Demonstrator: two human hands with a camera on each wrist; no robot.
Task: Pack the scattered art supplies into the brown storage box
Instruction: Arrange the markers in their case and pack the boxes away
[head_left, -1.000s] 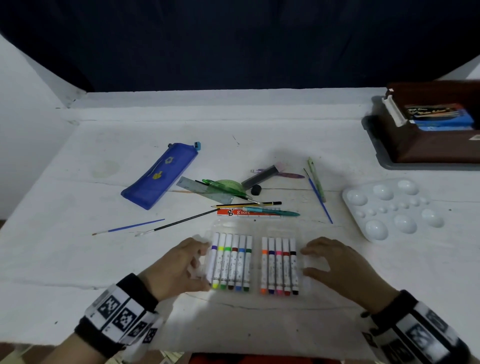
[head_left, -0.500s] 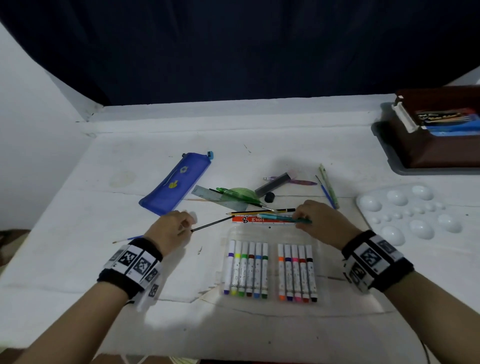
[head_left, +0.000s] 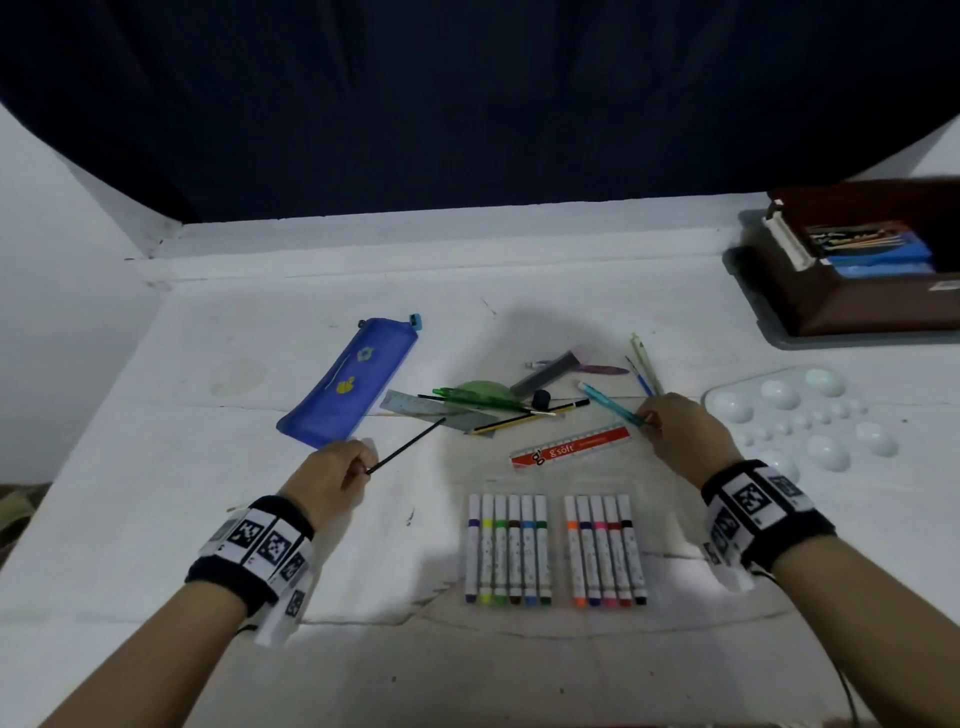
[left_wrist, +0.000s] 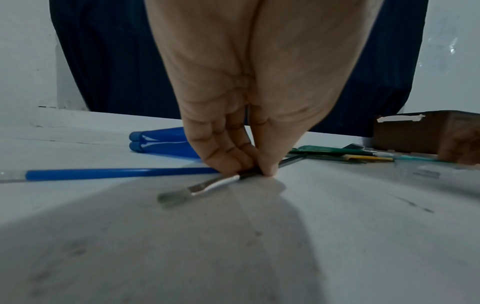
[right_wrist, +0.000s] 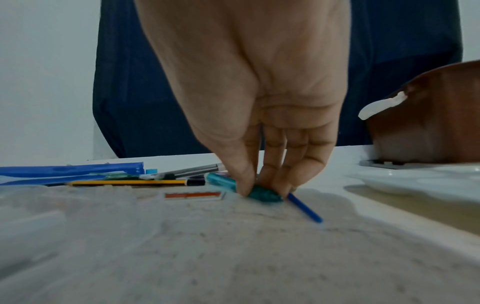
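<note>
My left hand (head_left: 363, 467) pinches a thin black-handled paintbrush (head_left: 410, 447) low over the table, left of the clear marker pack (head_left: 556, 551). In the left wrist view the left hand (left_wrist: 255, 171) holds the paintbrush (left_wrist: 215, 185) just behind its metal ferrule, and a blue brush (left_wrist: 116, 173) lies beside the fingers. My right hand (head_left: 647, 418) pinches a teal pen (head_left: 608, 405) above the red ruler (head_left: 571, 447). In the right wrist view the right hand (right_wrist: 262, 191) grips the teal pen (right_wrist: 267, 196) against the table. The brown storage box (head_left: 872, 306) stands far right.
A blue pencil case (head_left: 348, 389), a grey ruler (head_left: 431, 410), a green protractor, a pencil and other pens lie piled at the table's middle. A white paint palette (head_left: 800, 415) lies right of my right hand. A thin blue brush (right_wrist: 305, 209) lies under the right fingers.
Both hands left the marker pack and went forward. The left hand took the black brush and the right took the teal pen, swinging it right off the red ruler, which now lies tilted.
</note>
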